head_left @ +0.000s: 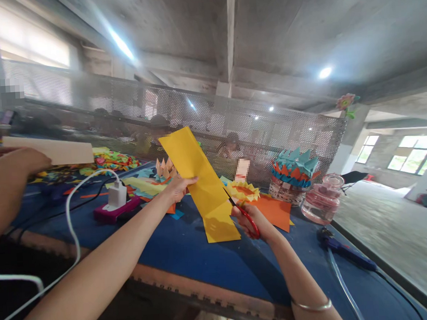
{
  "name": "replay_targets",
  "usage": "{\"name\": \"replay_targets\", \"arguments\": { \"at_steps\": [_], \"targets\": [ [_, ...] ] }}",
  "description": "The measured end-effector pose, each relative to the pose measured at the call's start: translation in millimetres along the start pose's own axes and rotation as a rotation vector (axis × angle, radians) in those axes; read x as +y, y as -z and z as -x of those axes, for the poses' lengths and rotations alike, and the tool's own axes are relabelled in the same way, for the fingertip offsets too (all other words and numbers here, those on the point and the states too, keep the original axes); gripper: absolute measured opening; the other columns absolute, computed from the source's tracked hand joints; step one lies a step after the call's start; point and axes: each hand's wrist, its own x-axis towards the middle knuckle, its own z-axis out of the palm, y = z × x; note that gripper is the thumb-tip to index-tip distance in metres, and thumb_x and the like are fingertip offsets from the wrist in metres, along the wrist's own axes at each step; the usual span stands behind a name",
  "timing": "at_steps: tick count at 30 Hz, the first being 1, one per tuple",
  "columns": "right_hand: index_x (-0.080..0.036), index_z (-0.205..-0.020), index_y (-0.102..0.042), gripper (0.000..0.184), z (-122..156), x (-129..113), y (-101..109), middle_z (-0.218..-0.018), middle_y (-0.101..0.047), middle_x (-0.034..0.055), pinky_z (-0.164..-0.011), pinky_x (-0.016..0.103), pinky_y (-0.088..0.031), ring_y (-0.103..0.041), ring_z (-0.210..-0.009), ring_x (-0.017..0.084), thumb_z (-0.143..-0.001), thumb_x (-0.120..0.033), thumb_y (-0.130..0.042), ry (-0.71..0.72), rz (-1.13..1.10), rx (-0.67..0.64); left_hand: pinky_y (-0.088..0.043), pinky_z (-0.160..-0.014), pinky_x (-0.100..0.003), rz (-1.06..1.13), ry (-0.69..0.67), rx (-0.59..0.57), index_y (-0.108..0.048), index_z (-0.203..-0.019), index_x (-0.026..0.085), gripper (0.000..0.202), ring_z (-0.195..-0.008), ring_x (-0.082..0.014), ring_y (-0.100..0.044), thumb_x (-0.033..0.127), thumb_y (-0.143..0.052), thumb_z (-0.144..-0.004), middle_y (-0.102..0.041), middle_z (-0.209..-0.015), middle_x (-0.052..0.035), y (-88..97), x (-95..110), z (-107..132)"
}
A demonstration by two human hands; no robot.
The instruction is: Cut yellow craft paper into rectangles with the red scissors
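My left hand (177, 187) pinches the left edge of a long yellow paper sheet (200, 180) and holds it tilted up over the blue table (190, 250). My right hand (251, 220) grips red-handled scissors (244, 215). Their blades bite into the right edge of the yellow sheet, about two thirds of the way down. The sheet's lower end hangs close to the table top.
An orange sheet (274, 212), folded paper crowns (294, 167), a woven basket and a pink glass jar (322, 199) stand behind. A white charger (116, 195) with cable sits at left, a blue glue gun (344, 251) at right. Another person's hand (16, 162) holds pale card at far left.
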Motion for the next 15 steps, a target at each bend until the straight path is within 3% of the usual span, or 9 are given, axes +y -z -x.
{"name": "replay_targets", "arguments": {
  "at_steps": [7,15],
  "targets": [
    [-0.022,-0.077,-0.041,0.045,5,-2,-7,-0.046,-0.033,-0.0115,-0.027,0.015,-0.031,-0.030,-0.030,0.004,-0.076,-0.067,-0.046,0.045,0.070,-0.023,-0.055,-0.067,-0.033,-0.019,-0.005,-0.083,-0.065,-0.100,0.018,0.052,-0.092,-0.0287,-0.065,0.015,-0.080,-0.051,-0.071,-0.097,-0.0091,4.2,-7,-4],
    [-0.020,-0.079,-0.043,0.042,-6,15,-4,-0.043,-0.037,-0.0115,-0.025,0.016,-0.030,-0.039,-0.025,0.006,-0.080,-0.062,-0.045,0.164,0.149,-0.038,-0.054,-0.072,-0.034,-0.020,0.003,-0.144,-0.065,-0.095,0.014,0.048,-0.095,-0.0290,-0.064,0.017,-0.081,-0.050,-0.070,-0.101,-0.0121,2.1,-10,-2]
  ]
}}
